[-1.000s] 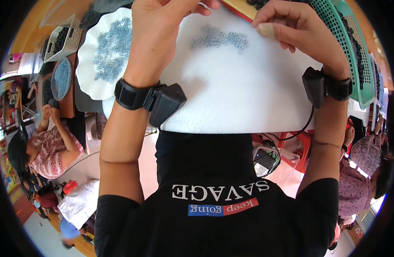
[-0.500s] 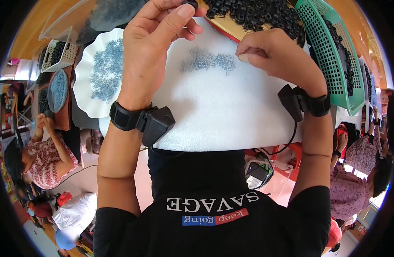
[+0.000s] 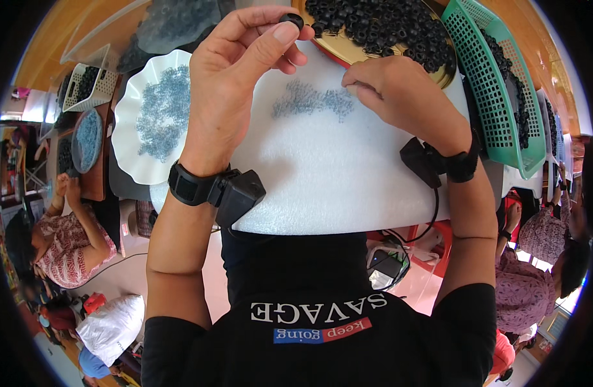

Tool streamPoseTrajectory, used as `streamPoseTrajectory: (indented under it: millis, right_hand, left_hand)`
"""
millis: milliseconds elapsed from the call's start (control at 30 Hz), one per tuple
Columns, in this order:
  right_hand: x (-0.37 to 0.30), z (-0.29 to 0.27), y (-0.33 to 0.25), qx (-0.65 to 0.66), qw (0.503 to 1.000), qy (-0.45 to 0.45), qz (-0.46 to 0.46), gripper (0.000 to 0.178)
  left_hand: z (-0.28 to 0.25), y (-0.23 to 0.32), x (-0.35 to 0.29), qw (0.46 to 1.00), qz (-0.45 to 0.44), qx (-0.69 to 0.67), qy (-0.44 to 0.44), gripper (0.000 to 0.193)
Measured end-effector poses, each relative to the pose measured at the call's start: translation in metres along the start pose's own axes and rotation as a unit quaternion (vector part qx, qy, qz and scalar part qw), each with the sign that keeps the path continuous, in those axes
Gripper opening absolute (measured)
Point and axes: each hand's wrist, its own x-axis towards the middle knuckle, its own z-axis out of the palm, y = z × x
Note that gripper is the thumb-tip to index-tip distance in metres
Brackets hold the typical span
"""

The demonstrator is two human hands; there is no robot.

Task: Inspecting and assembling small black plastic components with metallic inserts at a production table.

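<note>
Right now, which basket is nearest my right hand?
The green basket, just right of the gold tray, is nearest your right hand; the white basket sits far left, beyond the white dish.

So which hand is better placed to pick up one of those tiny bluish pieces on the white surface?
Probably the right hand: it is close by the tiny bluish pieces, though whether it already pinches something is hidden. The left hand is occupied, holding a small black piece.

Gold tray (image 3: 337, 46) cropped at top; right fingers (image 3: 367, 72) partly hidden.
</note>
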Motion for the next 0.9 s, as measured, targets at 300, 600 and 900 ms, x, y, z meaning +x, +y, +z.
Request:
streamPoseTrajectory:
  millis: [300, 600, 900]
  right_hand:
    - [0.000, -0.019, -0.009, 0.054, 0.998, -0.045, -0.002, 0.011]
    - [-0.002, -0.009, -0.008, 0.080, 0.989, -0.092, -0.086, 0.013]
    - [0.000, 0.000, -0.032, -0.010, 0.991, -0.072, -0.112, 0.014]
  left_hand:
    - [0.002, 0.002, 0.000, 1.000, 0.000, 0.006, -0.003, 0.028]
    - [0.007, 0.004, 0.001, 1.000, -0.009, -0.019, 0.020, 0.022]
    - [0.004, 0.005, -0.001, 0.999, -0.029, -0.021, 0.018, 0.024]
